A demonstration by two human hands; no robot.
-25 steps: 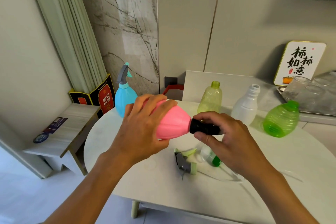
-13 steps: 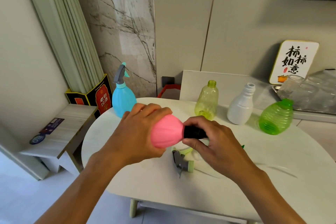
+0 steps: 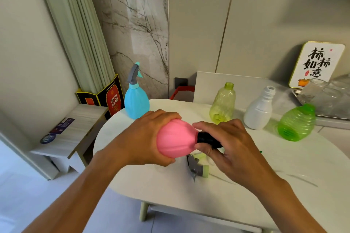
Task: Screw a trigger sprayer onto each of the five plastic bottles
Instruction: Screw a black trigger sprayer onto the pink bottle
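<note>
My left hand (image 3: 144, 138) grips a pink ribbed bottle (image 3: 176, 139), held on its side above the white table (image 3: 284, 191). My right hand (image 3: 233, 149) wraps a black sprayer collar (image 3: 206, 138) at the bottle's neck. A blue bottle (image 3: 136, 103) with a grey trigger sprayer stands at the back left. A yellow-green bottle (image 3: 223, 103), a white bottle (image 3: 260, 109) and a tilted green ribbed bottle (image 3: 296, 124) stand at the back without sprayers. A loose grey-and-green sprayer (image 3: 198, 168) lies on the table under my hands.
A low white stool (image 3: 70, 136) stands left of the table, with a dark printed box (image 3: 111, 98) behind it. A white sign with black characters (image 3: 316, 64) and a tray of clear glasses (image 3: 325, 98) sit on the counter at the back right.
The view has drifted slightly. My right hand has turned on the black collar, fingers now further round it; the pink bottle stays in my left hand.
</note>
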